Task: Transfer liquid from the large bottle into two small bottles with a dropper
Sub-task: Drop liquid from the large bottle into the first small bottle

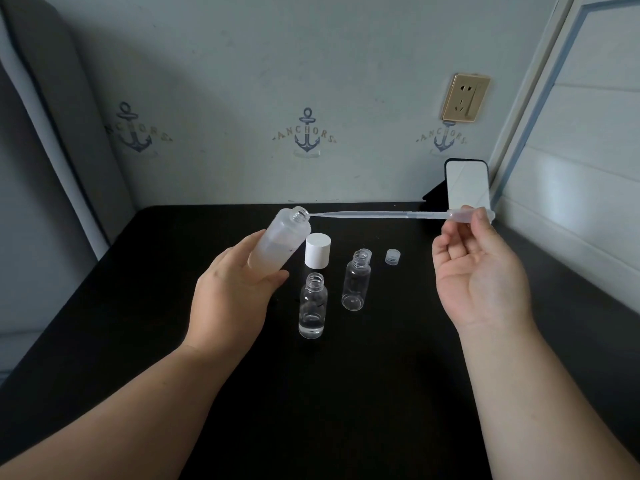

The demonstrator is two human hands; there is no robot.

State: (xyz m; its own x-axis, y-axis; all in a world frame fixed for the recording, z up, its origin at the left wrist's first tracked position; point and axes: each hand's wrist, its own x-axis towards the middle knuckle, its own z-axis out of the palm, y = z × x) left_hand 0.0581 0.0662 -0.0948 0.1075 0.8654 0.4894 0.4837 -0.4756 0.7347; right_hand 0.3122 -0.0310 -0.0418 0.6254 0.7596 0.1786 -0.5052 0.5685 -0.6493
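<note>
Nearest, two open small bottles are waiting on the table. Farther, the left hand is wrapping the tilted large bottle; right hand fingers are pinching the dropper bulb. Its tip should probably be entering squeezed, then releasing slowly.
</note>
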